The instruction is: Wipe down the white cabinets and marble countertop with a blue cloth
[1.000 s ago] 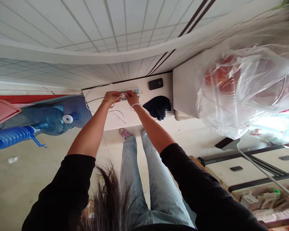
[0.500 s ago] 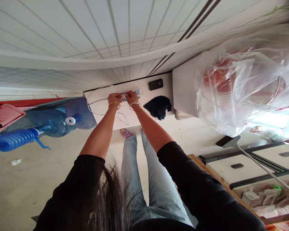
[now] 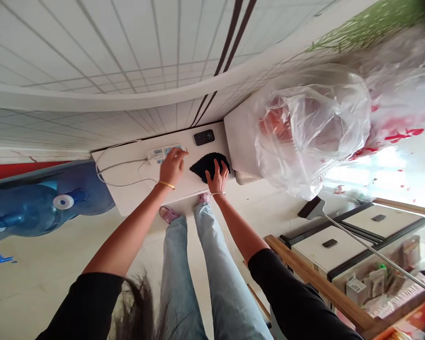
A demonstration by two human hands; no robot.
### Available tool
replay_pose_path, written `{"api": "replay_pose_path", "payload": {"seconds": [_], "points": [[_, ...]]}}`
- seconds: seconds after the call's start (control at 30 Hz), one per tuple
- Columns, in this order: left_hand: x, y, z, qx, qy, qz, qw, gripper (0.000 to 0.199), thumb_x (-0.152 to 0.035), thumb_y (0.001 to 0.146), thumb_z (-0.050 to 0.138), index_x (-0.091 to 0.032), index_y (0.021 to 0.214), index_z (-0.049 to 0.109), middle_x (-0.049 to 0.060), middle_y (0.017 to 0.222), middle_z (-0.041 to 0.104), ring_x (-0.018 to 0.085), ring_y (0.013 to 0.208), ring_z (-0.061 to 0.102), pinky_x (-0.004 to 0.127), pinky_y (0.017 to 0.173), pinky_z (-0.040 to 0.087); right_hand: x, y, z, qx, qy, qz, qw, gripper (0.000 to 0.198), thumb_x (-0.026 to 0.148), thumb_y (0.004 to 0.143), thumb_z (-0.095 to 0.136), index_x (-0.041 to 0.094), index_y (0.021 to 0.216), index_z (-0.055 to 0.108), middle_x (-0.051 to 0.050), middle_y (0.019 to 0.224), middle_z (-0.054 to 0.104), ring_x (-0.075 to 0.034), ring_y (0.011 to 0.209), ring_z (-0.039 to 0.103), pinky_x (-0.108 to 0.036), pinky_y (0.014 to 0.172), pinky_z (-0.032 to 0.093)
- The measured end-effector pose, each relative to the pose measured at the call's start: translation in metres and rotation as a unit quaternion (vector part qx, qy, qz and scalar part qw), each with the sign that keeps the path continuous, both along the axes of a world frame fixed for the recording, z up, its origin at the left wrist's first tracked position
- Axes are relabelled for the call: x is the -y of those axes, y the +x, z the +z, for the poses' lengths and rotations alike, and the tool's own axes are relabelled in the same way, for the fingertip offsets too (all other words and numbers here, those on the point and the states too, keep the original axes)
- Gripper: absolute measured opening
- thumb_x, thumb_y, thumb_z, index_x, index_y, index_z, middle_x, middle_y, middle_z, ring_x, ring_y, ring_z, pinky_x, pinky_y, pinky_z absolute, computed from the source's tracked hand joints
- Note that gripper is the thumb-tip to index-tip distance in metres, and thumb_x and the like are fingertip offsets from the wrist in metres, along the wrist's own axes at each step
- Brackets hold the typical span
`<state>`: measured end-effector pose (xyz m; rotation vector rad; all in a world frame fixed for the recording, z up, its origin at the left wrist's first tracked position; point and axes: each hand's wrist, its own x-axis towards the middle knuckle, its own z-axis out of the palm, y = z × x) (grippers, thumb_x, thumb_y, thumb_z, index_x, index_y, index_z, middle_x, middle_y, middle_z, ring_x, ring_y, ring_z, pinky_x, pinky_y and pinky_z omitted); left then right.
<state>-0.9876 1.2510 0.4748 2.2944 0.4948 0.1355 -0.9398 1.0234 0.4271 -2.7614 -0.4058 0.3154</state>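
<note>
My left hand [image 3: 173,166] is over the right part of a white power strip [image 3: 160,161], its fingers bent and slightly apart, with nothing visible in them. A white plug [image 3: 152,158] with a cable sits at the strip's left end. My right hand [image 3: 217,178] lies on a crumpled black cloth [image 3: 208,166], fingers spread across its front. It touches the cloth; I see no closed grip. Behind the cloth lies a black device with a pale rim [image 3: 204,137]. All of these rest on a pale, narrow cabinet top [image 3: 127,193] against the tiled wall.
Blue water bottles [image 3: 38,208] stand to the left, one with a pump. At the right, a clear plastic bag [image 3: 311,127] covers something reddish on a white box [image 3: 239,137]. A long-handled squeegee or broom [image 3: 313,208] leans near a wooden frame [image 3: 315,278] and drawers.
Both hands were together at the power strip. My right hand has moved right onto the black cloth and spread its fingers; my left hand stays by the strip. The view has shifted right.
</note>
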Motion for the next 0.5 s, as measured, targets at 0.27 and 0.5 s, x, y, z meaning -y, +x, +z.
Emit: {"api": "replay_pose_path", "payload": {"seconds": [0.27,0.5], "points": [[0.056,0.131,-0.070,-0.149,0.046,-0.068,0.985,0.076,-0.010,0.088,0.064,-0.011,0.158,0.036,0.022,0.166,0.032,0.039,0.155,0.028,0.058,0.127,0.022,-0.004,0.004,-0.054,-0.011,-0.105,0.003,0.994,0.075,0.061,0.101,0.044,0.027,0.166,0.025,-0.018,0.174,0.010,-0.046,0.159,0.008,-0.071,0.120,0.024],[0.069,0.104,-0.065,-0.131,-0.088,0.088,0.983,0.065,-0.009,0.066,0.084,-0.009,0.126,0.057,0.024,0.131,0.057,0.039,0.124,0.061,0.049,0.107,0.049,0.045,-0.028,-0.051,-0.035,-0.078,0.048,0.995,0.063,0.048,0.105,0.037,0.025,0.163,0.035,-0.018,0.173,0.016,-0.039,0.161,0.009,-0.068,0.123,0.027]]}}
